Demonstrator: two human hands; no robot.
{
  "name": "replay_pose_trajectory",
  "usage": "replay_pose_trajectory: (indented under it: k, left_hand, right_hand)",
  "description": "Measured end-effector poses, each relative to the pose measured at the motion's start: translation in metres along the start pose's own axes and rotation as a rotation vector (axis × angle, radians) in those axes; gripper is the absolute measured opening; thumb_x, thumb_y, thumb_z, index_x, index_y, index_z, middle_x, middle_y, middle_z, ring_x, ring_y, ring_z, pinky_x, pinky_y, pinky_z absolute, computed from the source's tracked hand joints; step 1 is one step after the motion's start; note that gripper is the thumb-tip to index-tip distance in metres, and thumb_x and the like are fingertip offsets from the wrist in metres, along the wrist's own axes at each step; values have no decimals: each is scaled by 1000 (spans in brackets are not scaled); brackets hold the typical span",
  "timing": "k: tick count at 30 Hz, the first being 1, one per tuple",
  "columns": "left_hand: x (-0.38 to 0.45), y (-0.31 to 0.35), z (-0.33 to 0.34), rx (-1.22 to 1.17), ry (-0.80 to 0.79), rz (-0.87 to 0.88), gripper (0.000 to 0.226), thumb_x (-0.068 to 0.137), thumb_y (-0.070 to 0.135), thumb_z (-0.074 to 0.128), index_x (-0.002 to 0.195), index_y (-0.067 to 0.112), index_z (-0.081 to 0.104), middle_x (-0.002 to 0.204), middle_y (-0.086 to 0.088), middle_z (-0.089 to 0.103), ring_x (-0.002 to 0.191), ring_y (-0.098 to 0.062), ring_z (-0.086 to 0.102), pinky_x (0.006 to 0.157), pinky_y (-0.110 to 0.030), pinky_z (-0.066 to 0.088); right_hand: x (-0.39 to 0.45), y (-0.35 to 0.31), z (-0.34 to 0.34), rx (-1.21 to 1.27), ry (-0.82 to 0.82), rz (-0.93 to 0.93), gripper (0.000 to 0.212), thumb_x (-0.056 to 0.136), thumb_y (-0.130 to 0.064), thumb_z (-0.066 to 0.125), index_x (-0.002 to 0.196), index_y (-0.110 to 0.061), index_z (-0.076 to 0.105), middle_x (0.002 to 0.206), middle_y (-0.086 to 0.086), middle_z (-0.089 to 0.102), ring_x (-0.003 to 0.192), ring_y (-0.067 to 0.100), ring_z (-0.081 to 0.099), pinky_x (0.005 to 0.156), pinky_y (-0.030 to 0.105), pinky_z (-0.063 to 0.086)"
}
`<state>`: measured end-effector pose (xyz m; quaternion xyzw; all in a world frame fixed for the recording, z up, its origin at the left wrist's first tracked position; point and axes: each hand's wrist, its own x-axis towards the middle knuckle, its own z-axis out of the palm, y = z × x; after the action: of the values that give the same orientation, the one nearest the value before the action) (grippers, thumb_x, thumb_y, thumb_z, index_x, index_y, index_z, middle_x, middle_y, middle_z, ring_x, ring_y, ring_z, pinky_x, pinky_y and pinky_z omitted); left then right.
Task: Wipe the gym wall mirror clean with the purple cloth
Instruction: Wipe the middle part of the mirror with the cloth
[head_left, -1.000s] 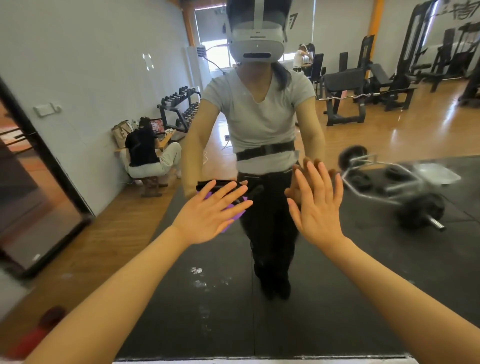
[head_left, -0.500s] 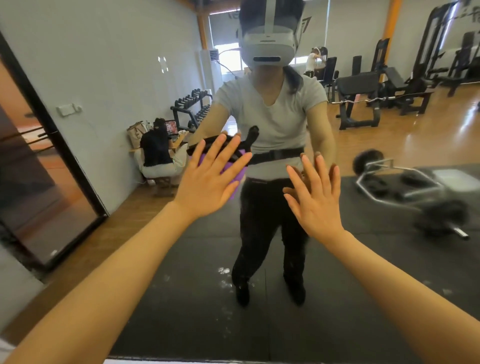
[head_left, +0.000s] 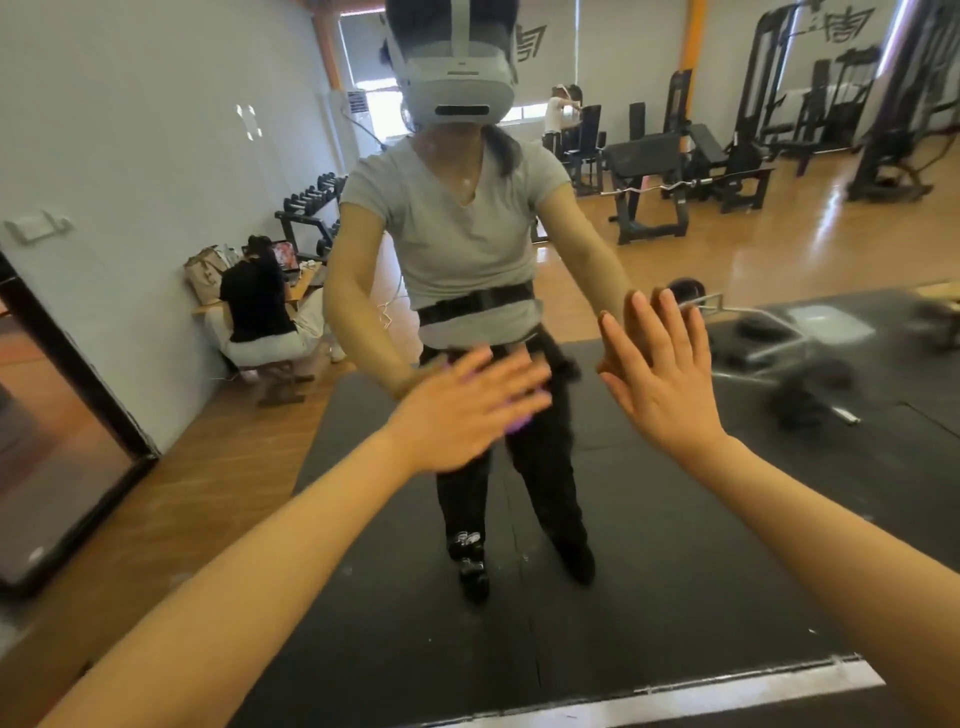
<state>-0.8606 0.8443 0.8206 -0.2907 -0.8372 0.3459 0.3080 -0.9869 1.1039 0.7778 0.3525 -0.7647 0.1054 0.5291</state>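
Purple cloth (head_left: 514, 423) pressed flat against mirror (head_left: 156, 130) under open-fingered left hand (head_left: 467, 410); right hand (head_left: 657, 379) likewise spread, fingertips touching glass just beside.

Left hand (head_left: 467, 410) flat against mirror (head_left: 675, 545), cloth (head_left: 519, 427) between palm and glass. Right hand (head_left: 660, 374) beside it, to right, also on mirror. Mirror's lower edge below both.

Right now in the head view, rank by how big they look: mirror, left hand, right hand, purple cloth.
1. Mirror: fills nearly the whole view.
2. Left hand and right hand: look alike, so unranked.
3. Purple cloth: only a sliver shows under the left hand; true size hidden.
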Motion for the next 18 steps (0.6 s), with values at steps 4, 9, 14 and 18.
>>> replay_pose_trajectory:
  k: [4,9,14,18]
  left_hand:
    - [20,-45,-34,100,131,-305,59,103,40,35,157,22,24,164,-10,16,151,-31,14,121,-49,4]
    - [23,-11,-15,23,145,-290,63,99,32,48,157,22,28,164,-10,19,152,-31,14,121,-50,4]
    - [-27,31,22,-30,-120,41,79,91,27,63,158,21,23,164,-8,6,151,-26,-1,121,-47,-4]
    - [-40,1,11,44,-25,7,72,93,33,59,156,22,26,163,-6,14,151,-24,8,121,-45,1]
  right_hand:
    - [1,-1,-2,20,-17,13,56,105,-38,43,155,-17,31,161,18,21,149,42,16,120,60,14]
    - [0,-4,-2,43,-12,36,53,106,-35,38,155,-16,31,160,20,22,148,43,16,119,60,15]
    - [0,-1,-4,68,-27,32,53,106,-35,40,155,-16,33,161,19,22,150,41,15,120,59,15]
    - [0,-4,-5,95,-28,56,54,105,-36,40,154,-17,33,161,17,20,150,41,15,120,61,13]
